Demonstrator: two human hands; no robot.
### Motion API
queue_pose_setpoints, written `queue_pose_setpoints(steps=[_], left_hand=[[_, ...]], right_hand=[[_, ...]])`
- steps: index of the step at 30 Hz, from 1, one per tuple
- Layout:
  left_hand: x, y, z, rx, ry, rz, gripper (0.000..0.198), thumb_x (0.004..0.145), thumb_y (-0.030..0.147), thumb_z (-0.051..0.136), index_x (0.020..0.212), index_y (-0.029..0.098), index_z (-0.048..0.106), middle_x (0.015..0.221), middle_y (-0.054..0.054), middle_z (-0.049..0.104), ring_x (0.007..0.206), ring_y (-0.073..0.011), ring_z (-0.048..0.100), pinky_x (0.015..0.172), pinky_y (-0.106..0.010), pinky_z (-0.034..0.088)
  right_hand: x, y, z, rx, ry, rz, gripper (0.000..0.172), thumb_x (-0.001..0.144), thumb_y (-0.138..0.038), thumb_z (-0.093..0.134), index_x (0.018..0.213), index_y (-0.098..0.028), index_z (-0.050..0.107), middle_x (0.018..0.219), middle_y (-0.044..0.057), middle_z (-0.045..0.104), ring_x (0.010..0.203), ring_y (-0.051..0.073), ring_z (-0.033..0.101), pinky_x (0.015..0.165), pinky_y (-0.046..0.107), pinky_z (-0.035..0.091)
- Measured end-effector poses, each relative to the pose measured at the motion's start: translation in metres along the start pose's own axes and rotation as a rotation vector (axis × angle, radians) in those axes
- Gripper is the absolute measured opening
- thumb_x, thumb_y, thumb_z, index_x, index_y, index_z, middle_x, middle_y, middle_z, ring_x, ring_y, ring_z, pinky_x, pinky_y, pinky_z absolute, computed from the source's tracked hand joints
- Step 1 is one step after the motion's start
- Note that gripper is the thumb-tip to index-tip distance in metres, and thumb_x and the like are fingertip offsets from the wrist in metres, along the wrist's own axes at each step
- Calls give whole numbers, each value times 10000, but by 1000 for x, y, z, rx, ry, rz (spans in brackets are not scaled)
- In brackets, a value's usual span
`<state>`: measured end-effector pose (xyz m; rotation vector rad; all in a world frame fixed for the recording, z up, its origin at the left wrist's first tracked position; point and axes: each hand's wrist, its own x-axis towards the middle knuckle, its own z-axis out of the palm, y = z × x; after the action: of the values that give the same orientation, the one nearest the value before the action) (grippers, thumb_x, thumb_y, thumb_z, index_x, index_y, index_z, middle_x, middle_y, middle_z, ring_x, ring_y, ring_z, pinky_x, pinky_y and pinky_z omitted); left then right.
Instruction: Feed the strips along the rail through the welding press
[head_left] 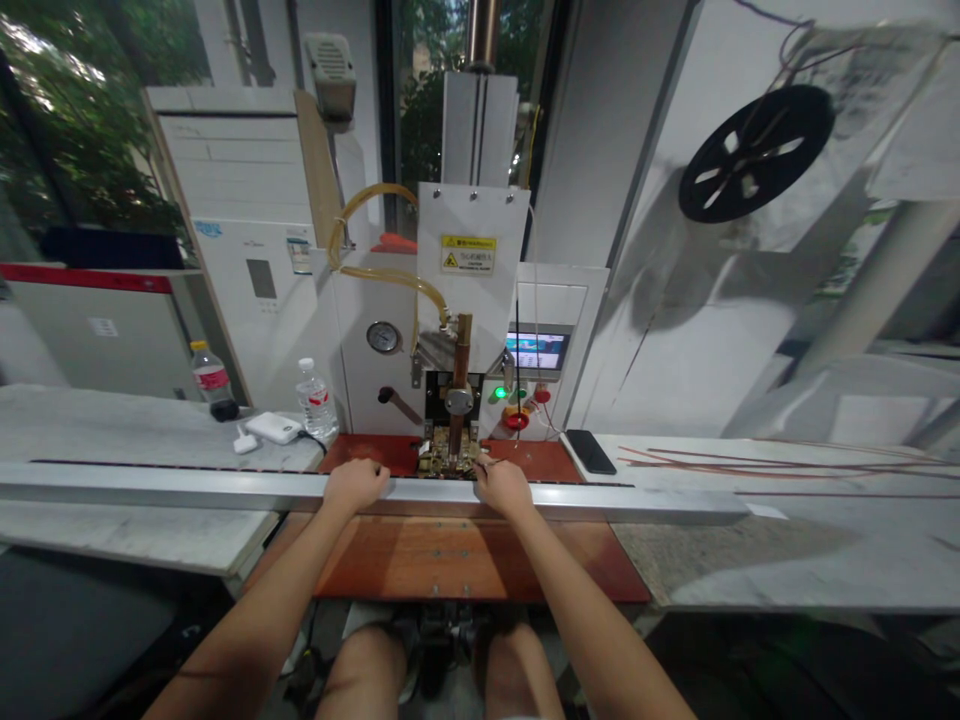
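Observation:
Curled over the back of a long silver metal bar (247,487), my left hand (356,485) is closed on a thin dark strip (180,466) that runs along the bar. My right hand (504,488) pinches the same strip to the right of the machine head. The far fingertips of both hands are partly hidden. Between my hands, a copper-coloured upright rod (456,430) reaches down to a brass-coloured fixture (435,450) just behind the bar. The bar lies crosswise over a reddish-brown work plate (390,560).
The white press machine (472,215) stands straight ahead, with a lit screen (536,350). At left are a water bottle (315,400), a cola bottle (212,380) and a power bank (274,428). A phone (590,452) and several thin brown strips (750,459) lie right.

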<state>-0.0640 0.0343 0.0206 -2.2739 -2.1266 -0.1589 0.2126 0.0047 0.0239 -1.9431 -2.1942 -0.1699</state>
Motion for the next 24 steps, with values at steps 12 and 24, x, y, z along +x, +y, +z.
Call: queue_pose_setpoints(steps=[12,24], left_hand=[[-1,0,1,-8,-7,-2,495,833,423,288,899,184,716,921,-137,704,872,-253,646,794,-345,460],[-4,2,0,-17,22,-12,499,834,420,283,872,186,723,893,-130,700,849,-255,646,754,-333,463]], right_hand=[[-1,-2,-4,10,-41,19,351,936,-362,292,1041,-208,589,901,95,681,848,203,639,738,274,411],[-1,-1,-3,4,-21,9,351,935,-369,286,1028,-214,588,881,87,679,825,203,639,711,272,411]])
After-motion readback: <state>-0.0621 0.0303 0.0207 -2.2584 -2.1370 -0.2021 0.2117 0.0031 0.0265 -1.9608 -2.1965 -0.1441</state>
